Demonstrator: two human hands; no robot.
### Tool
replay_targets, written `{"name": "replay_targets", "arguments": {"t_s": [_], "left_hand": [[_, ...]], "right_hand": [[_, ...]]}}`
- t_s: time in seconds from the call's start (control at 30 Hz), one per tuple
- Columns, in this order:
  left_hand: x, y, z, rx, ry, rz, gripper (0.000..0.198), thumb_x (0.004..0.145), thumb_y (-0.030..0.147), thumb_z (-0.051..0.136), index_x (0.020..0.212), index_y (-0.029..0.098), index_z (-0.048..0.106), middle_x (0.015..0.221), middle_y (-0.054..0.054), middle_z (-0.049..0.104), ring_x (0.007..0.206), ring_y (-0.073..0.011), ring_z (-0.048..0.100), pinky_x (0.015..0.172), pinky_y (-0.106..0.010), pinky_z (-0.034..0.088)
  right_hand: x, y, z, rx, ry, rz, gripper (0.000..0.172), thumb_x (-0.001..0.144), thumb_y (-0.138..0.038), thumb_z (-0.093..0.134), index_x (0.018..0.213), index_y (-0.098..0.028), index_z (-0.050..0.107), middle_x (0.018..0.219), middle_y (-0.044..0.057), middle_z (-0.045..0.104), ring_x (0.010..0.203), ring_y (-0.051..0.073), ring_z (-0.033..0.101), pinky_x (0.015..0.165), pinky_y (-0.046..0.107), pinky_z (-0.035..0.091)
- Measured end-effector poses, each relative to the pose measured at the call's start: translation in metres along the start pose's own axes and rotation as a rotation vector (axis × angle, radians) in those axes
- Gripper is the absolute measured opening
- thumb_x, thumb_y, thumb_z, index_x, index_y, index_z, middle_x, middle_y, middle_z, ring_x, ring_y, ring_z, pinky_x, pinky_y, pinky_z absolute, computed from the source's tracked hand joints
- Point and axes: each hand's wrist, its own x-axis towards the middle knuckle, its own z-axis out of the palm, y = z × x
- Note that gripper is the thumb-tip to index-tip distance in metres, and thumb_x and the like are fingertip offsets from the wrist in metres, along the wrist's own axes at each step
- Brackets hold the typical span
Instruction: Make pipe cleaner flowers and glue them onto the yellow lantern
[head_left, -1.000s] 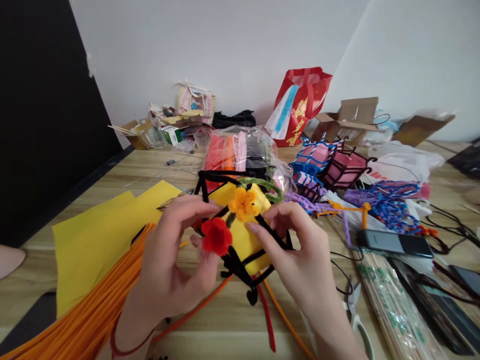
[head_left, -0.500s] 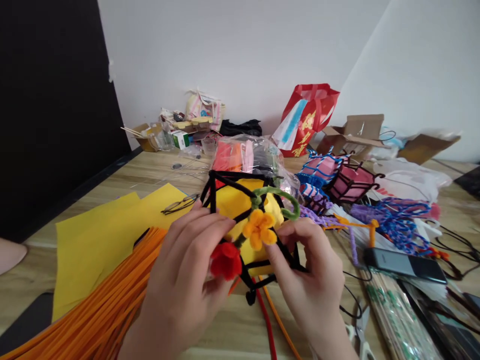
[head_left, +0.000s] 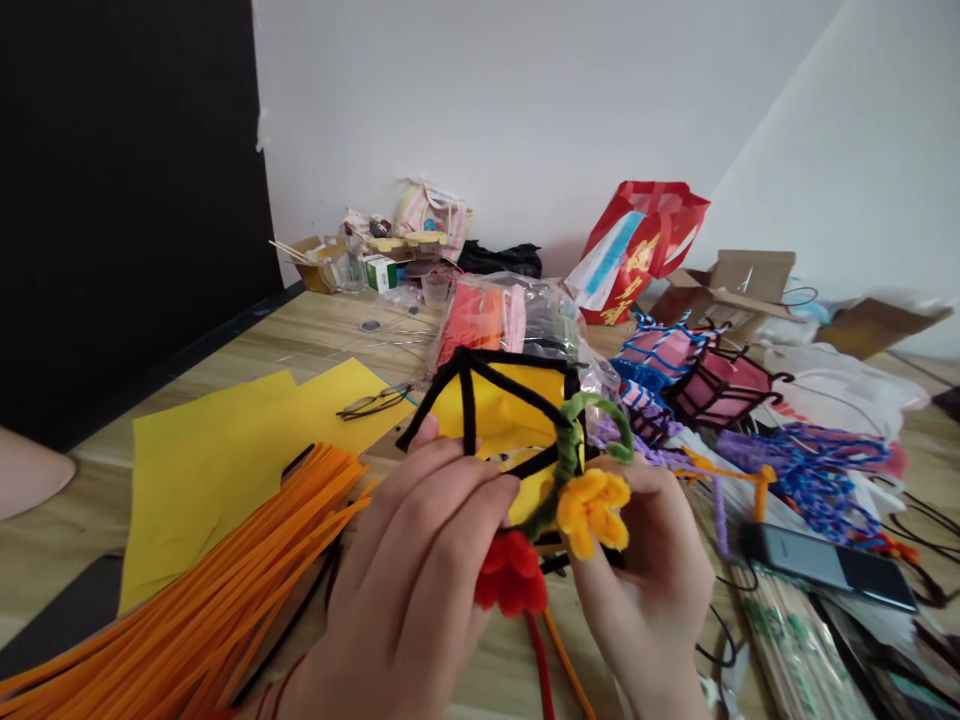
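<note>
Between my hands is a lantern [head_left: 517,395] with a black pipe-cleaner frame and yellow paper panels. A green pipe-cleaner stem [head_left: 568,450] curls along its near side, bearing an orange-yellow flower [head_left: 595,513] and a red flower [head_left: 511,572]. My left hand [head_left: 424,545] is closed round the lantern's left side, its fingers over the frame and the red flower beside them. On the right, my right hand [head_left: 656,555] grips the lantern's right side, thumb just below the yellow flower; some of its fingertips are hidden. Red and orange strands [head_left: 541,660] show below the lantern.
Orange pipe cleaners [head_left: 247,580] lie front left, by yellow sheets [head_left: 217,470] and glasses [head_left: 375,401]. Pink lanterns [head_left: 724,385], a phone [head_left: 832,565] and scissors [head_left: 733,680] are at right. A red bag [head_left: 637,250] stands behind. A person's arm [head_left: 30,472] shows at left.
The lantern has turned and tilted in my hands, its flowers now further right and lower. Both hands have shifted slightly right, and the whole view has swung a little left.
</note>
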Motion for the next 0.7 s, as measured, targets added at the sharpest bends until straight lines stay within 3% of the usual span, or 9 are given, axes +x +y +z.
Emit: {"name": "replay_targets", "arguments": {"t_s": [0.13, 0.43, 0.57, 0.63, 0.7], "left_hand": [[0.003, -0.001, -0.002, -0.01, 0.022, -0.002, 0.03, 0.088, 0.004, 0.055, 0.114, 0.014, 0.064, 0.106, -0.007, 0.072, 0.117, -0.0203, 0.065, 0.116, -0.03, 0.046], [0.0, -0.005, -0.015, 0.022, -0.109, 0.037, 0.034, 0.083, 0.006, 0.053, 0.114, 0.017, 0.063, 0.126, -0.009, 0.07, 0.132, -0.0214, 0.056, 0.118, -0.032, 0.044], [-0.007, -0.002, -0.023, 0.042, -0.155, 0.071, 0.035, 0.084, 0.011, 0.052, 0.116, 0.019, 0.063, 0.137, -0.006, 0.066, 0.136, -0.0233, 0.054, 0.117, -0.034, 0.046], [-0.011, 0.002, -0.026, 0.018, -0.145, 0.042, 0.034, 0.086, 0.015, 0.051, 0.116, 0.021, 0.065, 0.133, -0.003, 0.069, 0.132, -0.023, 0.057, 0.114, -0.033, 0.048], [-0.012, 0.004, -0.027, -0.068, -0.06, -0.094, 0.028, 0.088, 0.021, 0.053, 0.111, 0.026, 0.069, 0.119, 0.0, 0.075, 0.122, -0.0223, 0.065, 0.107, -0.031, 0.054]], "right_hand": [[-0.004, 0.004, 0.0, 0.01, 0.028, -0.04, 0.021, 0.082, -0.004, 0.063, 0.087, -0.022, 0.054, 0.074, -0.003, 0.052, 0.067, 0.012, 0.051, 0.056, 0.022, 0.042], [-0.002, 0.007, 0.005, 0.083, 0.108, -0.19, 0.024, 0.082, -0.007, 0.072, 0.097, -0.022, 0.059, 0.084, 0.001, 0.061, 0.077, 0.016, 0.06, 0.064, 0.029, 0.051], [0.0, 0.012, 0.005, 0.135, 0.12, -0.229, 0.013, 0.088, -0.017, 0.07, 0.093, -0.023, 0.06, 0.084, 0.003, 0.063, 0.075, 0.018, 0.061, 0.059, 0.031, 0.05], [0.001, 0.014, 0.005, 0.148, 0.119, -0.24, 0.008, 0.091, -0.021, 0.067, 0.09, -0.024, 0.06, 0.082, 0.003, 0.063, 0.072, 0.018, 0.061, 0.058, 0.032, 0.05], [0.003, 0.015, 0.005, 0.157, 0.115, -0.267, 0.008, 0.091, -0.021, 0.066, 0.088, -0.025, 0.06, 0.079, 0.002, 0.062, 0.067, 0.018, 0.059, 0.055, 0.032, 0.049]]}}
